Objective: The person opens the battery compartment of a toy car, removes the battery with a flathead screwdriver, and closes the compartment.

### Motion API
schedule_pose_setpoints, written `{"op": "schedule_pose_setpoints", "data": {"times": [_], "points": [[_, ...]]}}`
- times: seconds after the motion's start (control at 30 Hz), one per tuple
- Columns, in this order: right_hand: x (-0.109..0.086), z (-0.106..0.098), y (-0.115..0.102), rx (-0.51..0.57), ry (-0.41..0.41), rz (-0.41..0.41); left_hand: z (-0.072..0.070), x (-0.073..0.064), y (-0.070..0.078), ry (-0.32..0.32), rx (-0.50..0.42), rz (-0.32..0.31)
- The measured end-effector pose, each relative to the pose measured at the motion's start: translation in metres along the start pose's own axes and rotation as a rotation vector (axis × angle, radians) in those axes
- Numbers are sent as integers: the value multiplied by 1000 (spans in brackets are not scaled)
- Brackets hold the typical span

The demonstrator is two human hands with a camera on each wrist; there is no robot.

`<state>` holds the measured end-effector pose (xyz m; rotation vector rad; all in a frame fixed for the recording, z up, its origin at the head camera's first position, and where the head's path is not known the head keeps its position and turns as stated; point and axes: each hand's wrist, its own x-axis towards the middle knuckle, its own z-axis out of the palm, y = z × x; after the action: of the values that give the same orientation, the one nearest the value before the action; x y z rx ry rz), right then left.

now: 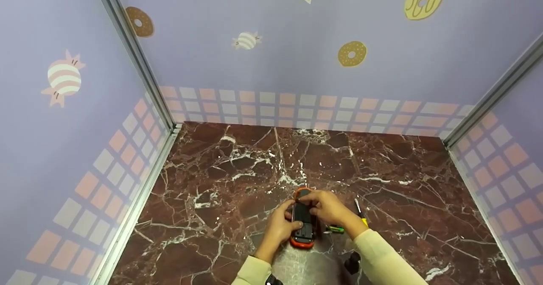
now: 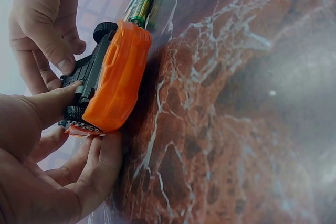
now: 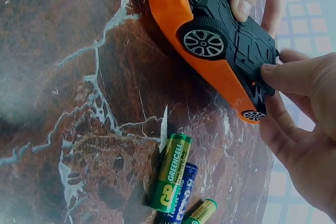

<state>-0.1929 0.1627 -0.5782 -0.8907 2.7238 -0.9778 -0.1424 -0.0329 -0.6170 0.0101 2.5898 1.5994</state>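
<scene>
An orange toy car (image 1: pixel 302 221) lies belly up, its black underside (image 2: pixel 90 72) and wheels showing. My left hand (image 1: pixel 278 225) grips one end, with the thumb pressed on the underside and fingers around the orange body. At the other end, my right hand (image 1: pixel 331 208) holds the car, thumb on the black base and fingers along its edge. Its thumb (image 3: pixel 278 74) sits near a wheel in the right wrist view. Beside the car lie a green battery (image 3: pixel 172 174), a blue battery (image 3: pixel 185 190) and a smaller green battery (image 3: pixel 203 212).
A screwdriver (image 1: pixel 360 210) with a yellow handle rests just past my right wrist. One white pointed piece (image 3: pixel 164 127) sticks out beside the green battery. The dark red marbled tabletop (image 1: pixel 203 242) is bounded by lilac patterned panels (image 1: pixel 271 64) at the back and both sides.
</scene>
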Motion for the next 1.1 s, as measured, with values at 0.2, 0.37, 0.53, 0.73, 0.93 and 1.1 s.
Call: {"op": "schedule_pose_setpoints", "data": {"times": [0.2, 0.37, 0.53, 0.73, 0.93, 1.1], "points": [[1, -1, -2, 50, -25, -9, 0, 0, 0, 2, -16, 2], [0, -1, -1, 116, -61, 29, 0, -2, 1, 2, 9, -9], [0, -1, -1, 133, -56, 69, 0, -2, 1, -3, 17, -24], [2, 3, -4, 35, -15, 21, 1, -1, 0, 4, 23, -19], [1, 5, -4, -36, 18, -9, 2, -2, 0, 10, 26, -20], [1, 4, -5, -121, 18, -18, 2, -1, 1, 9, 30, -17]]}}
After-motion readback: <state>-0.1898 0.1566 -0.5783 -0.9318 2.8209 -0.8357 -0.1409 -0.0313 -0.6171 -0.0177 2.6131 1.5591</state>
